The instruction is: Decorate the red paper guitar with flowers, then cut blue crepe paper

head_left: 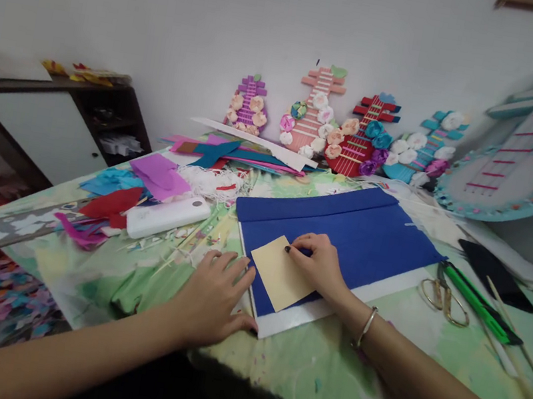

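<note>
- My right grip (320, 262) sits on the upper right part of the yellow paper (277, 279), fingers bunched with thumb against them; I can't tell whether they pinch its edge or only press it, but either would steady a light sheet.
- The paper lies tilted near the left end of the blue sheet (365, 242), within easy reach of both of my hands.
- My left grip (216, 293) is spread and holds nothing that I can see; its thumb is at the near left corner of the white board (288, 319), probably to keep that from sliding.
- The board lies under the sheet on the surface (332, 392), likely as firm backing above the rumpled cover.
- Scissors (443, 300) and a green cutter (477, 304) rest just right of the sheet, handy yet off the working area.
- Toy guitars (356, 146) stand at the back, seemingly propped against the wall (187, 25) for support.
</note>
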A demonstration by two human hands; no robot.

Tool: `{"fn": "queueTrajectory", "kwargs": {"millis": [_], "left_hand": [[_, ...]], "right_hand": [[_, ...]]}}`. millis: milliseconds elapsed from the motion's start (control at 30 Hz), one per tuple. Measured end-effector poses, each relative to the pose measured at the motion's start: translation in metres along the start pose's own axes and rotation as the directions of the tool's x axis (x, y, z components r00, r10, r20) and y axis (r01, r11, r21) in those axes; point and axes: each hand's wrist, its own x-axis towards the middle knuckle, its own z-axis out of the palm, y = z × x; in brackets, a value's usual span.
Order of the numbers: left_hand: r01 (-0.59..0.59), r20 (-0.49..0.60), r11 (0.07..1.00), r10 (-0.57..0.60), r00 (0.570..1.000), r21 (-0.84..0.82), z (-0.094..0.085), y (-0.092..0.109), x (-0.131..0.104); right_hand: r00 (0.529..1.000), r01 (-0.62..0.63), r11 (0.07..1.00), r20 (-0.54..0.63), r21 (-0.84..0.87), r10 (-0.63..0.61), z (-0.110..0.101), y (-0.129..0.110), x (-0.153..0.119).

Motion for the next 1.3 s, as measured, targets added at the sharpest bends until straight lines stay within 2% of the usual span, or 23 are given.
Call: {"fn": "queueTrajectory", "kwargs": {"millis": [467,867,1300], "left_hand": [[-0.054,-0.149,0.983,0.028,0.988,-0.173,0.012,-0.011,-0.012],[-0.088,-0.165,0.985,0.064,0.984,-0.147,0.011,-0.01,-0.011],[-0.089,-0.185,0.978,0.053,0.981,-0.188,0.013,-0.011,-0.012]], "right_hand": [[0.974,-0.104,0.994,0.202,-0.02,0.106,-0.008,-0.007,-0.003],[0.97,-0.158,0.986,0.179,-0.044,0.163,-0.005,-0.008,-0.006],[0.966,-0.149,0.989,0.212,-0.021,0.15,-0.003,-0.005,-0.006]]}}
